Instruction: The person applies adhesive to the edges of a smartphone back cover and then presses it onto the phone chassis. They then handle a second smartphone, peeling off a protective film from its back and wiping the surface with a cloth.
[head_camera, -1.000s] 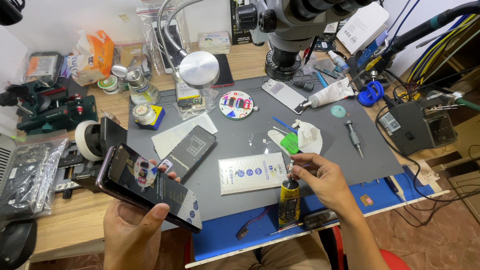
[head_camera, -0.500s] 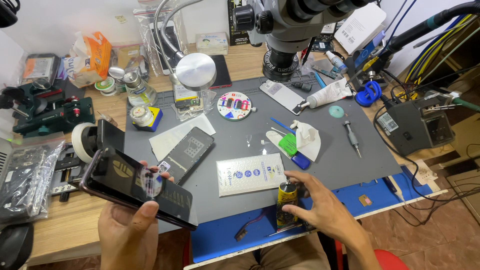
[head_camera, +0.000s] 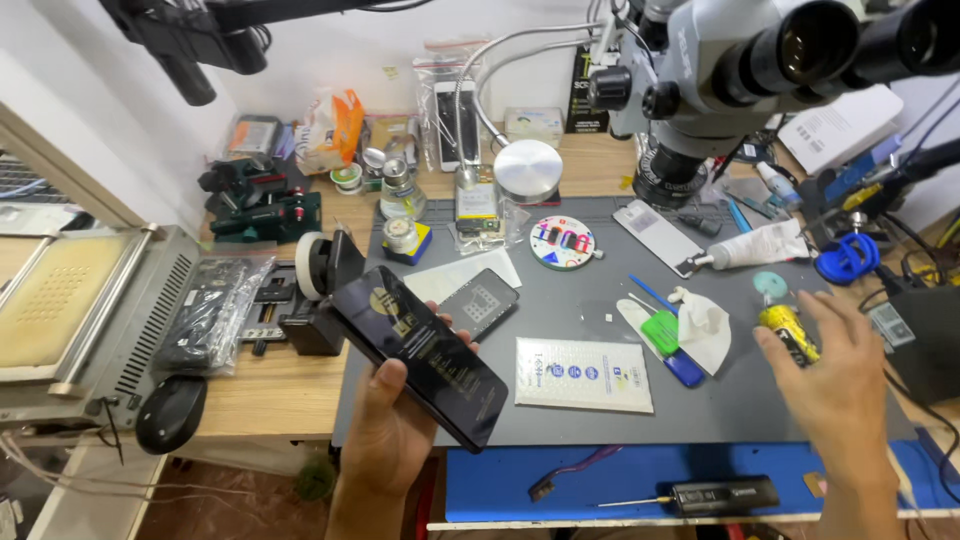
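Lower left of centre: left hand (head_camera: 395, 430) raised above the bench, gripping a dark phone (head_camera: 420, 355) by its lower end, thumb along the near edge and fingers wrapped behind; glossy face tilted up toward the camera, apparently for inspection, corner pointing to the upper left. Right of centre: right hand (head_camera: 835, 385) with fingers spread, fingertips closed loosely about a small yellow bottle (head_camera: 788, 332) lying tilted just above the grey work mat (head_camera: 600, 420); whether lifted clear of the mat or resting on it, impossible to tell.

Centre of frame: flat white rectangular sachet (head_camera: 583, 374) with a row of blue round marks, lying square on the mat, within reach of both hands. Just left of it: a second dark phone part (head_camera: 478, 303) resting on a white sheet. Above centre: round white dial-shaped disc (head_camera: 562, 243) with coloured segments. Right of centre: green plastic scraper (head_camera: 661, 332) beside crumpled white tissue (head_camera: 703, 328), and a white tube (head_camera: 752, 246) laid flat near the microscope (head_camera: 740, 70) at upper right. Upper left: orange-and-white bag (head_camera: 328, 128) against the wall. Bottom: black-handled tool (head_camera: 722, 493) on the blue mat edge.
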